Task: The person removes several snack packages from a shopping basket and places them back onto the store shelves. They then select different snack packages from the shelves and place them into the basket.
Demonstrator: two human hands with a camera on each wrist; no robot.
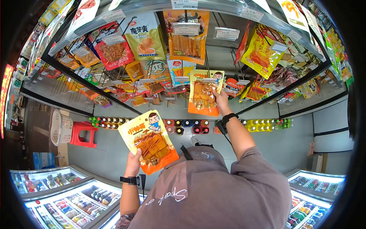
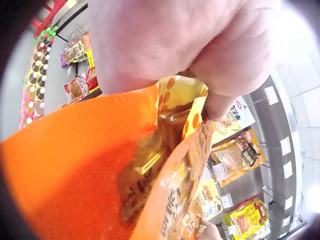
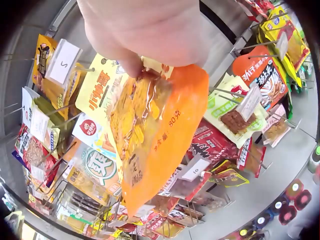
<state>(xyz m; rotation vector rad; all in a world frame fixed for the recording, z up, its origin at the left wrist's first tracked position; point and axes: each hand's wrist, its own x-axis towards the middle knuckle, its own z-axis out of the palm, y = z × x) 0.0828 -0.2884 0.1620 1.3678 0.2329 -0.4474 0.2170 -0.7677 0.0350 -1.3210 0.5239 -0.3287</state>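
Note:
My left hand (image 1: 132,163) grips a yellow-and-orange snack bag (image 1: 150,143) by its edge, low in front of my body. Brown pieces show through the bag's window, and a cartoon figure is printed near its top. In the left wrist view the orange back of this bag (image 2: 75,160) fills the lower left. Up at the rack, my right hand (image 1: 222,102) pinches the right edge of a similar snack bag (image 1: 202,95). A price tag on a hook overlaps that bag's upper part. In the right wrist view the bag (image 3: 172,125) is tilted below my hand (image 3: 150,35).
Snack bags hang on metal hooks around, among them a yellow bag (image 1: 263,51) and an orange bag (image 1: 186,38). Bottles (image 1: 190,124) line the floor under the rack. A red stool (image 1: 84,133) and a white basket (image 1: 61,128) stand left. Lit freezers (image 1: 76,202) are behind.

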